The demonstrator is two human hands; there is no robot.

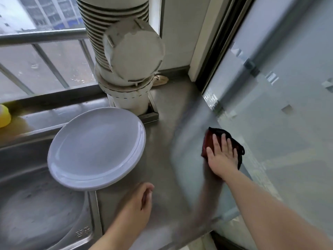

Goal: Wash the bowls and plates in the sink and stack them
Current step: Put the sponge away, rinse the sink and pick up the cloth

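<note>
A stack of white plates (pixel 97 148) lies on the steel counter (pixel 162 159), overhanging the sink's right rim. The steel sink (pixel 36 210) at lower left holds no dishes that I can see. My right hand (pixel 222 156) lies flat with straight fingers on a dark red and black cloth (pixel 209 139), pressing it against the frosted glass door (pixel 279 123) at the counter's right edge. My left hand (pixel 138 204) hovers low over the counter just below the plates, fingers loosely curled, holding nothing.
A wide white ribbed duct (pixel 122 51) stands at the back of the counter behind the plates. A railed window (pixel 45 60) runs along the back left. A yellow object (pixel 4 115) sits on the ledge at far left.
</note>
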